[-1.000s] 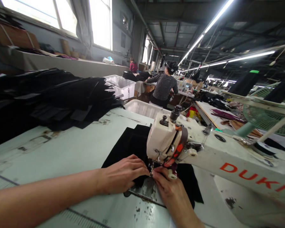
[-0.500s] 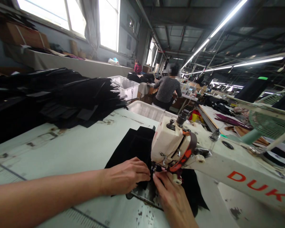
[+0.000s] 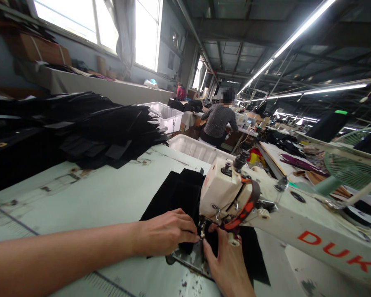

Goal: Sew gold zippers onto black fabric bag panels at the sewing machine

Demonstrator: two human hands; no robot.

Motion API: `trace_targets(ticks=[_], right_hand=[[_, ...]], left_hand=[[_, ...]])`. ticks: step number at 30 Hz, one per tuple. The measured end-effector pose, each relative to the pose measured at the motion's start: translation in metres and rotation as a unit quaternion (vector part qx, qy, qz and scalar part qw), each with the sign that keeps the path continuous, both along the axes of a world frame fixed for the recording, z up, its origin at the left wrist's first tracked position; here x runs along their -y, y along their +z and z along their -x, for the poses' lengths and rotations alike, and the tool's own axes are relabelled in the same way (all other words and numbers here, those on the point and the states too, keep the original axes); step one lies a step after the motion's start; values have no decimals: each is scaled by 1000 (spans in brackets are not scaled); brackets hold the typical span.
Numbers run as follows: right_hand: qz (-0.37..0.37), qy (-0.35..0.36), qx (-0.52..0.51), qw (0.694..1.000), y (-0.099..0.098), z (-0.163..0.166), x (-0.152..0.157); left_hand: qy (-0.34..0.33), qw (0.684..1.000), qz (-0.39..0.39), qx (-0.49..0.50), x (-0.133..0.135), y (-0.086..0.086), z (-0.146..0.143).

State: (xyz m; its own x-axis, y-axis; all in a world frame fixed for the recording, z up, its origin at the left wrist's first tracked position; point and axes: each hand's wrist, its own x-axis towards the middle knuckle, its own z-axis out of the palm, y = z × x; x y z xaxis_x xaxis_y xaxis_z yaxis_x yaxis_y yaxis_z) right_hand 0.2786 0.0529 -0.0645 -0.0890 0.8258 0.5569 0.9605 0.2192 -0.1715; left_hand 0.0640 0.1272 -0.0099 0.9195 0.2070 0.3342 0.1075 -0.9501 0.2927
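Black cloth (image 3: 170,194) under a sewing machine (image 3: 224,185), a hand at either side of the needle

The left hand (image 3: 171,232) rests on the cloth with its fingers bent and close together, the tips beside the presser foot (image 3: 203,231). The right hand (image 3: 224,255) has its thumb apart from the fingers, which are partly hidden behind the machine head; whether either hand pinches the cloth, I cannot tell. A printed ruler scale (image 3: 108,284) crosses the near left part of the pale green worktop (image 3: 111,194), passing beneath the left forearm.

The cloth lies flat, showing on both sides of the machine head, its far corner near the worktop's far edge. The white machine's arm stretches to the right and carries large red letters. A thick pile of black pieces (image 3: 105,123) covers the worktop's far left corner.

Just past the far edge is a white bin (image 3: 200,148); at right, a green fan (image 3: 355,169). Farther off, a person in a grey top (image 3: 219,119) sits facing away, beneath long strip lights (image 3: 303,29).
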Motion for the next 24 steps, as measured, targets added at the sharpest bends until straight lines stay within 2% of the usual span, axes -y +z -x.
trace_targets(ticks=[3,8,24], right_hand=[[-1,-4,42,999,5,5,0],[-44,-29,103,993,10,11,-9],[-92,-17,145,985,19,7,-12]], left_hand=[[-3,1000,2,9,0,-2,0],[-3,1000,8,4,0,1,0],[-20,1000,9,5,-1,6,1]])
